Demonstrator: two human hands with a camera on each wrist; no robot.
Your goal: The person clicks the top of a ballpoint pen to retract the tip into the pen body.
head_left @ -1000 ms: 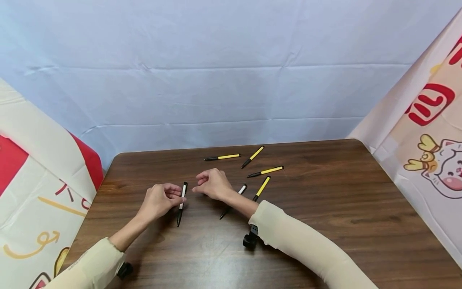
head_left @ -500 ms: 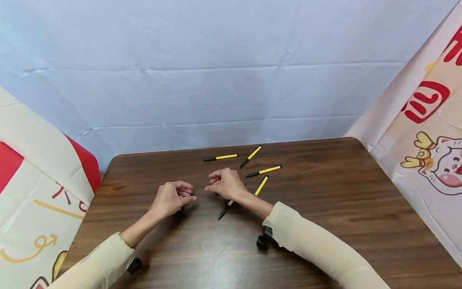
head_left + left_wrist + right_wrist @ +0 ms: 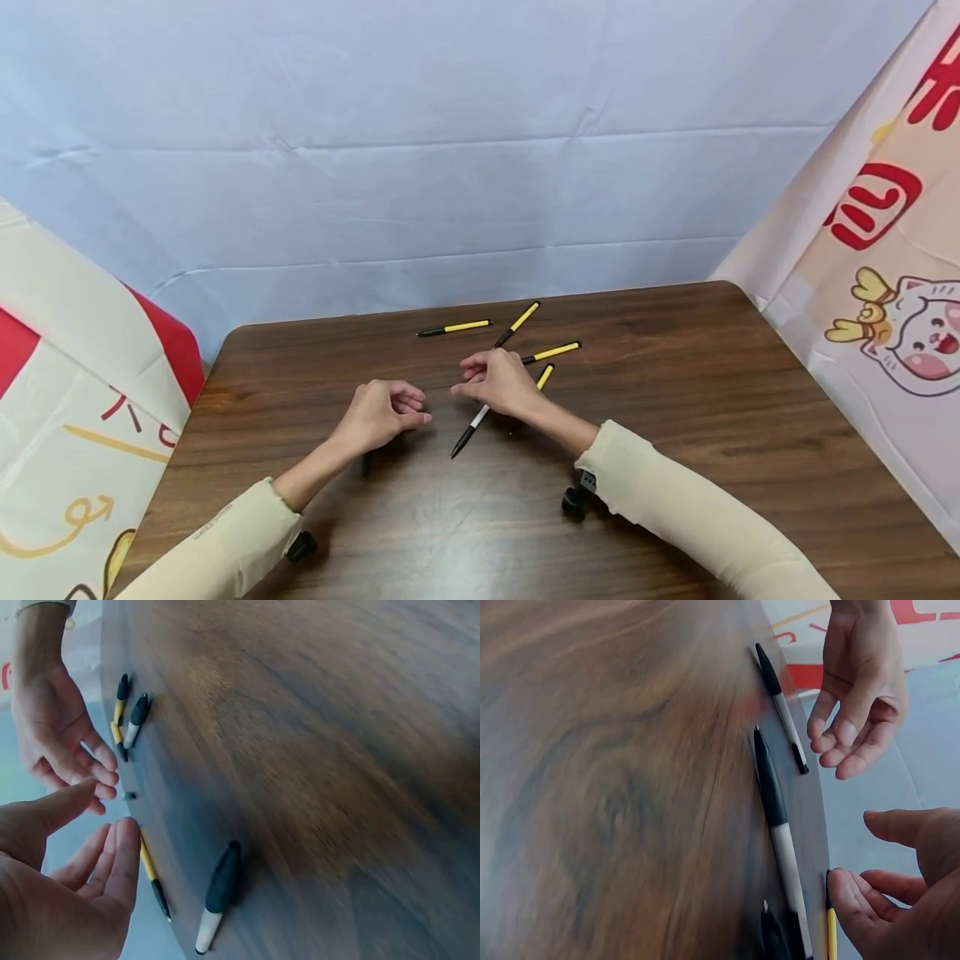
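The table point(image 3: 675, 400) has its far edge against a pale cloth point(image 3: 450, 167). Of the 4 yellow pens point(image 3: 453, 328), 2 lie near that edge; the other 2 lie closer to the right hand point(image 3: 504, 383). A wide stretch of wood extends from the pens to the table's right edge, and another extends toward the near side. The left hand point(image 3: 381, 415) and right hand are separated by a narrow gap.

Left hand: fingers bent and side by side, thumb held apart from them. Right hand: fingers gently bent and close together, thumb apart.

The head view shows only the black tip of the left white pen point(image 3: 219, 900) below the left hand; the left wrist view shows that pen full length on the wood, apart from the fingers. The right white pen point(image 3: 473, 428) has its upper end hidden by the right hand in the head view; the right wrist view shows its black grip and most of its white barrel. At that view's lower border, 1 further black pen tip point(image 3: 772, 937) appears; its barrel colour cannot be told there.
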